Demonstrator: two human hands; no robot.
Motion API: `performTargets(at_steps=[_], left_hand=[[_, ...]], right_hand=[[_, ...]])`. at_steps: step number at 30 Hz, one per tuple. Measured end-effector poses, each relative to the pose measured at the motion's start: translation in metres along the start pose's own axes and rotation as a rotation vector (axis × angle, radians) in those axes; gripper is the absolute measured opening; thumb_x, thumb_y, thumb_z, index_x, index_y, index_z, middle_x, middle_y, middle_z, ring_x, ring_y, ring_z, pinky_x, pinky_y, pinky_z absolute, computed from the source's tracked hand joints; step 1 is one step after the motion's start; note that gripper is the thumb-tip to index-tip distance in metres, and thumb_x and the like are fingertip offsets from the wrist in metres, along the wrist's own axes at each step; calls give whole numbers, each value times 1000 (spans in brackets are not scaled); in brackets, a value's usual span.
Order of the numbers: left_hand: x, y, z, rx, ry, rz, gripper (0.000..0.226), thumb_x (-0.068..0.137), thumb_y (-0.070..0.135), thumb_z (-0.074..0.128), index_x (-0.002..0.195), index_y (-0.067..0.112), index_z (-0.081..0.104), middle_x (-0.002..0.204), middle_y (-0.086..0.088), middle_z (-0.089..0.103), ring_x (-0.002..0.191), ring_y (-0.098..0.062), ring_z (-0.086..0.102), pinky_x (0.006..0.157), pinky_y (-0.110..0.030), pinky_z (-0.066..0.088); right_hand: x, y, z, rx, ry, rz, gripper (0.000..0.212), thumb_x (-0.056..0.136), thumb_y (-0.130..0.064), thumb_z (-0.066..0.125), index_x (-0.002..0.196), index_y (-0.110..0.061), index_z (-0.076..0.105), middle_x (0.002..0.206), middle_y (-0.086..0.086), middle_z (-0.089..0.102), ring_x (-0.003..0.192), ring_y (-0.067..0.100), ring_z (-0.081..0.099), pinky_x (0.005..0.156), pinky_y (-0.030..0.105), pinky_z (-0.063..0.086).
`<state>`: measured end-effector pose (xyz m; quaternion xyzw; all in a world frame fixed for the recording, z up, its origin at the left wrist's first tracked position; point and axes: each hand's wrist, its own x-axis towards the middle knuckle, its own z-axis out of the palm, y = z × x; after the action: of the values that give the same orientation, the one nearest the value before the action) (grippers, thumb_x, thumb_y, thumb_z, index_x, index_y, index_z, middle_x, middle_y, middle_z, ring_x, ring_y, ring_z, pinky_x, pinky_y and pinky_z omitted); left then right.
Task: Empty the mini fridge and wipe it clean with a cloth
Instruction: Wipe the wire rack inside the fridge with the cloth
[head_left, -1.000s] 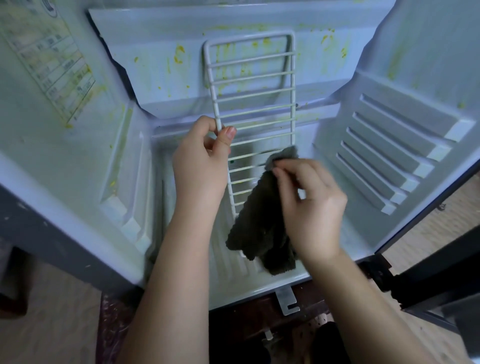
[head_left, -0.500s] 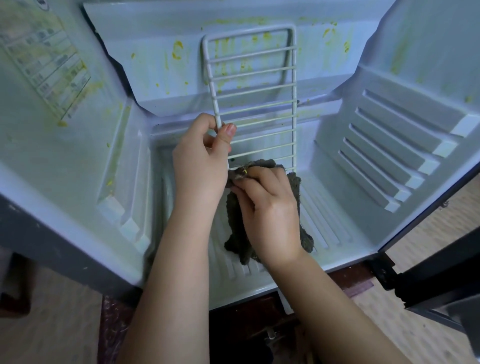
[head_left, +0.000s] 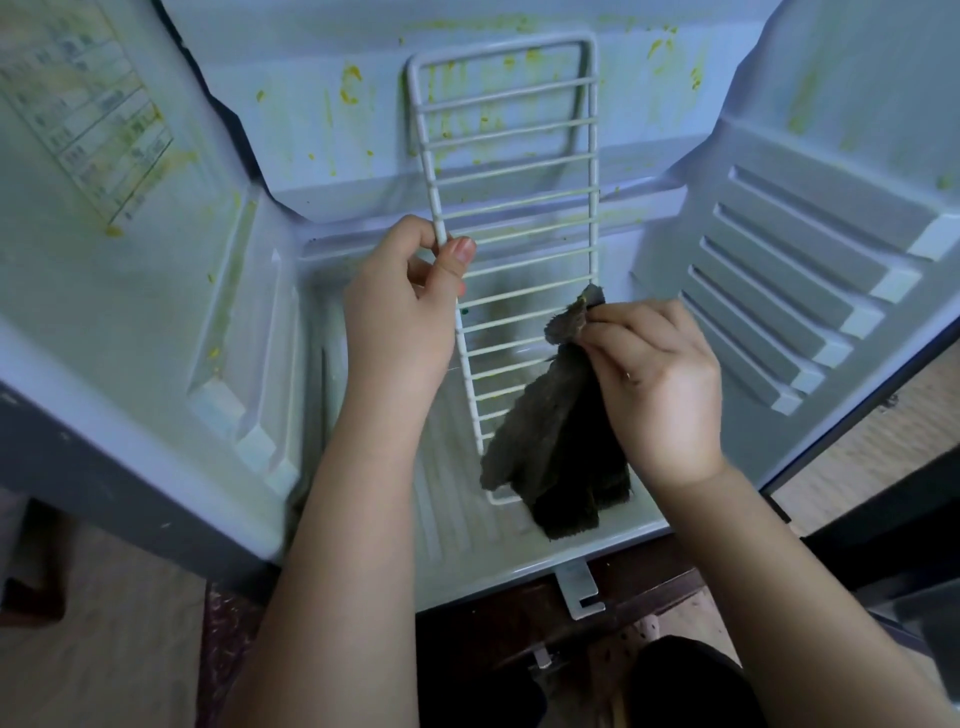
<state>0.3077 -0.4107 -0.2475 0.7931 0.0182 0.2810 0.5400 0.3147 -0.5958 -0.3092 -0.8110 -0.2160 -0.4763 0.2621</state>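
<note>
Left hand (head_left: 400, 317) pinches wire rack (head_left: 511, 208) side rail; rack's long axis runs up-down from grip. Right hand (head_left: 657, 374) pinches cloth (head_left: 550, 441) top corner, cloth hanging below.

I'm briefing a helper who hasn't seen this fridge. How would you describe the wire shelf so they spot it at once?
Look into the open mini fridge, its pale walls spattered yellow. Standing on end in the middle is the white wire shelf, the left hand gripping its left rail. It is the only barred grid; the dark cloth in the right hand hangs before it.
</note>
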Motion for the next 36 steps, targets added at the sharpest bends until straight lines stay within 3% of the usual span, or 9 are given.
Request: performTargets(at_steps=[3, 7, 10, 15, 19, 27, 30, 34, 36], left_hand=[[-2, 3, 2, 9, 5, 9, 22, 90, 37, 55, 74, 23, 50, 62, 3, 58, 57, -20, 53, 67, -55, 55], [-3, 4, 3, 25, 19, 4, 19, 94, 30, 55, 79, 19, 53, 63, 0, 58, 59, -19, 54, 68, -53, 54], [-3, 5, 3, 34, 17, 0, 22, 94, 31, 55, 74, 29, 48, 66, -9, 60, 60, -23, 54, 67, -53, 55], [-3, 5, 2, 26, 7, -19, 23, 96, 29, 55, 74, 30, 47, 63, 5, 57, 58, -16, 51, 69, -53, 55], [-3, 6, 2, 35, 19, -9, 24, 95, 30, 55, 73, 31, 46, 63, 4, 56, 56, -15, 51, 67, -53, 54], [-2, 5, 6, 77, 50, 12, 24, 91, 37, 53, 70, 32, 45, 61, 5, 59, 51, -16, 51, 58, -33, 44], [-1, 3, 2, 45, 11, -45, 23, 89, 43, 54, 68, 34, 50, 62, 8, 61, 60, -20, 60, 64, -40, 53], [-6, -2, 0, 175, -151, -47, 21, 97, 35, 57, 84, 20, 63, 71, 6, 66, 63, 5, 63, 68, -30, 49], [-9, -2, 0, 221, -168, -32, 21, 96, 30, 58, 89, 11, 64, 78, 0, 70, 63, 5, 65, 70, -29, 51]], right_hand=[[-9, -7, -4, 21, -4, 88, 9, 89, -8, 66, 92, -6, 75, 101, 5, 71, 82, 27, 68, 70, 32, 54], [-24, -16, -14, 77, -315, 101, 44, 86, -16, 69, 127, -4, 59, 132, 10, 52, 112, 29, 53, 95, 26, 41], [-28, -10, -17, -8, -419, 58, 67, 75, -10, 79, 136, -6, 50, 138, 7, 42, 111, 29, 45, 89, 37, 47], [-32, -15, -16, 30, -250, 164, 37, 77, 4, 72, 113, -2, 66, 115, 17, 60, 96, 34, 61, 74, 35, 55], [-19, -26, -32, 141, -207, 114, 24, 76, 4, 76, 98, -5, 73, 102, 7, 70, 88, 28, 65, 81, 29, 49], [-23, -76, 14, 305, -136, 123, 14, 84, 0, 68, 97, -3, 73, 111, 3, 66, 100, 14, 60, 85, 27, 50], [-29, -80, 31, 307, -158, 123, 12, 82, 3, 68, 93, -1, 70, 106, -7, 59, 95, 12, 57, 73, 32, 49], [-28, -77, 35, 323, -137, 122, 9, 82, 3, 66, 87, -3, 70, 106, -7, 52, 91, 17, 54, 75, 21, 45], [-27, -75, 35, 311, -126, 131, 13, 78, 8, 67, 86, -2, 71, 103, -1, 59, 88, 19, 57, 74, 21, 46]])
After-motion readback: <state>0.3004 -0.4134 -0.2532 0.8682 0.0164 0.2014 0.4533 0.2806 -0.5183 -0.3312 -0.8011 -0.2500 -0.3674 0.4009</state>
